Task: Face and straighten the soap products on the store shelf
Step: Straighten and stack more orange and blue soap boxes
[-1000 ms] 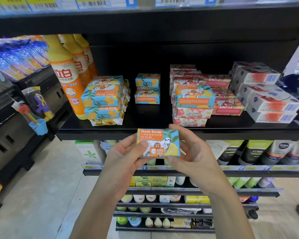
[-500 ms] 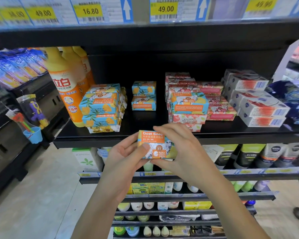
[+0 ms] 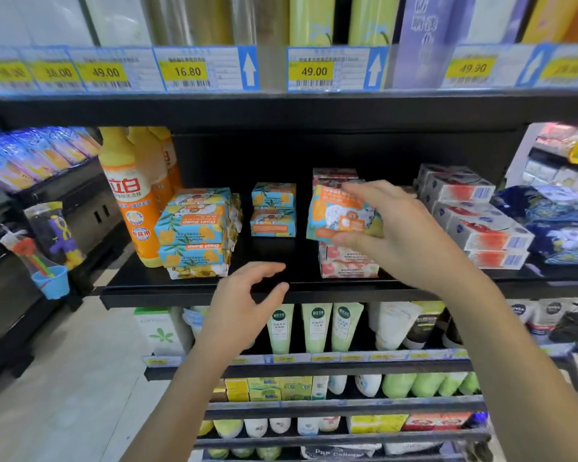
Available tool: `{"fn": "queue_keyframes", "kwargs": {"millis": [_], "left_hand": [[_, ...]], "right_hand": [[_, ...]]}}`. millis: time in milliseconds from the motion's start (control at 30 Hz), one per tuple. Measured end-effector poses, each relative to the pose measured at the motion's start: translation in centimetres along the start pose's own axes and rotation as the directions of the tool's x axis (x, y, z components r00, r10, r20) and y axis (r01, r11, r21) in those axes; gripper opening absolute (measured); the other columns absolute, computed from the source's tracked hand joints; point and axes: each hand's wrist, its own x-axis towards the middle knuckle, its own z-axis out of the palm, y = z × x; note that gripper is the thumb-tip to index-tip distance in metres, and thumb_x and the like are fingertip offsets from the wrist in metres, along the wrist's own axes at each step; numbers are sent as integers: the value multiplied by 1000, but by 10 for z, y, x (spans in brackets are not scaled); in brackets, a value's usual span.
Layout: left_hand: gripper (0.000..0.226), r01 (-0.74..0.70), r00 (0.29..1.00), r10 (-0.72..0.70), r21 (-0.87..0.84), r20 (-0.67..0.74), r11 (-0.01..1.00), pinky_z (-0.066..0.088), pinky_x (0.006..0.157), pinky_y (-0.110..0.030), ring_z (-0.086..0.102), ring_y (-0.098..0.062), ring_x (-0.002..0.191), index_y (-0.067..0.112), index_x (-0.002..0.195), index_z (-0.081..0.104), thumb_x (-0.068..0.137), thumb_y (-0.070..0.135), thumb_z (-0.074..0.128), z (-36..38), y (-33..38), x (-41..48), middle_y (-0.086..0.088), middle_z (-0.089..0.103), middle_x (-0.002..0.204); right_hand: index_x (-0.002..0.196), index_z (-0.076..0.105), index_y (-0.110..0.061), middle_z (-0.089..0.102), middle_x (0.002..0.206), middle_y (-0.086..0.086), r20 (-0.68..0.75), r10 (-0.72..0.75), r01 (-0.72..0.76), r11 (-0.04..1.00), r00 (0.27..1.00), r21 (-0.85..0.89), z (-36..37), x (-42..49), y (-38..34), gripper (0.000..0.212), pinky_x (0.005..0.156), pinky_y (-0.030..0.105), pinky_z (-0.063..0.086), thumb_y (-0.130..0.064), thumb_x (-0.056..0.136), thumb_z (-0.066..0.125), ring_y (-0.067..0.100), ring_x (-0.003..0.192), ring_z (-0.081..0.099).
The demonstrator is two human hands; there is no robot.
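Head view: my right hand (image 3: 397, 235) pinches the goat soap box (image 3: 341, 215), tilted, over the pink soap stack (image 3: 347, 266), my left hand (image 3: 244, 305) hangs empty and loosely curled at the shelf edge (image 3: 164, 295), and I fear a crooked set-down toppling that stack.

Shelf (image 3: 267, 250): bare lane at centre front, between left soap stack (image 3: 194, 235) and pink soap stack (image 3: 347, 266); closed at the back by two stacked blue boxes (image 3: 273, 210). Above pink soap stack: right hand (image 3: 404, 235) gripping soap box (image 3: 341, 218). Overhead: upper shelf (image 3: 281, 111). Flanks: orange bottles (image 3: 127, 201), white cartons (image 3: 474, 225).
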Motion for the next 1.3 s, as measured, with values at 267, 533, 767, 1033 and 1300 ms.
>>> {"fn": "queue_keyframes", "kwargs": {"millis": [267,533,767,1033,1300], "left_hand": [[56,-135,984,76,396,163,908,7,118,-12,31,-8,150,25,150,50,98,42,64,19,-35,14,10,41,158],[53,-136,988,98,388,118,912,11,117,-13,34,-5,148,29,147,53,97,42,65,21,-44,13,14,45,155],[52,-176,984,147,367,105,914,17,120,-20,40,-9,146,26,145,56,96,41,67,26,-52,14,10,49,153],[51,-202,979,182,367,89,908,22,122,-27,43,-13,144,22,143,58,96,38,68,28,-55,12,6,52,151],[45,-198,977,211,407,13,892,42,116,-44,54,-20,136,16,135,66,91,25,76,21,-65,2,0,63,141]], "right_hand": [[156,39,-15,48,148,8,115,129,-120,989,985,-86,-11,75,38,75,103,35,48,-35,93,74,25,127,55],[158,36,-21,39,158,7,246,193,-158,975,950,-153,-7,112,60,70,114,35,39,-36,98,67,25,139,46],[158,34,-25,48,152,2,281,234,-208,971,931,-120,-4,112,68,66,103,34,48,-42,100,62,19,120,58],[158,34,-11,31,165,8,161,81,-28,950,984,-312,4,102,25,62,127,43,14,-40,105,51,26,153,25],[152,45,-11,45,154,5,117,-121,133,986,986,-100,64,86,-49,53,114,31,34,-25,103,59,21,141,43]]}}
